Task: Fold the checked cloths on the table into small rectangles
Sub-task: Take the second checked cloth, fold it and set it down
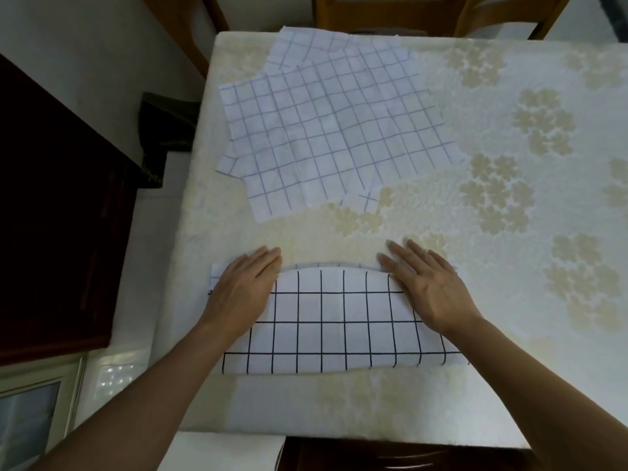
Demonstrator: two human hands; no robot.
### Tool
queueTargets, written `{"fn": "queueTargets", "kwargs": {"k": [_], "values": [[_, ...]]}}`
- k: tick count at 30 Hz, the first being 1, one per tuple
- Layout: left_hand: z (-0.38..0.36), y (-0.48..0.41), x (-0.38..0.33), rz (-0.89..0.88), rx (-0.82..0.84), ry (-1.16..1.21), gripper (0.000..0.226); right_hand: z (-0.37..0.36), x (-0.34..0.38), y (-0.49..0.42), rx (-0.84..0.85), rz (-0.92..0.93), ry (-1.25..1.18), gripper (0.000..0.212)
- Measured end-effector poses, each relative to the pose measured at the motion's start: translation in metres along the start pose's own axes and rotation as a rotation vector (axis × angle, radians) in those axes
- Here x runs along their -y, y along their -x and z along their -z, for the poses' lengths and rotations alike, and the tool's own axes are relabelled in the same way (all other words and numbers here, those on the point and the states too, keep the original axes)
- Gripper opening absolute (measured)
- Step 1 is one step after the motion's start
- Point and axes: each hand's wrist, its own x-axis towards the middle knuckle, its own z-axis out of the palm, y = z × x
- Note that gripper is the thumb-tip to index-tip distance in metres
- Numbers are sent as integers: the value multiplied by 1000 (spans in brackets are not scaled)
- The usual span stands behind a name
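Low in the frame, left hand (243, 287) and right hand (430, 287) press flat, fingers spread, on the folded white black-checked cloth (334, 321); uneven pressure could skew its edges.

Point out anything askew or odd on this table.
The near cloth is folded unevenly: a strip of the lower layer shows past its far edge, between the flat left hand and right hand. The pile of cloths farther back lies unfolded, overlapping at skewed angles, corners jutting out. Nothing looks spilled or damaged.

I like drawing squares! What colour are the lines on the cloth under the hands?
Black lines on the white checked cloth, in the head view.
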Motion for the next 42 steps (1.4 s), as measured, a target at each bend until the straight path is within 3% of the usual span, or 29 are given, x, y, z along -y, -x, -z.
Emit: {"fn": "queueTargets", "kwargs": {"k": [6, 12, 20, 30, 34, 36, 42], "values": [[-8, -9, 7, 36, -26, -28, 41, -18, -4, -11, -25, -40, -25, 51], [8, -3, -26, 219, -41, -27, 50, -11, 29, 0, -118, -200, -58, 55], [-14, 19, -91, 142, 118, -35, 59, -35, 125, 8, -61, -136, -88, 65], [-29, 38, -48, 210, 183, -77, 64, -51, 19, 59, -118, -492, -58, 74], [-27, 35, -42, 169, 196, -73, 64, -42, 18, 71, -110, -573, -72, 75], [-24, 30, -45, 179, 192, -65, 64, -37, 35, 62, -122, -546, -55, 76], [-23, 32, -76, 145, 163, -51, 66, -44, 102, 20, -80, -228, -63, 75]]}}
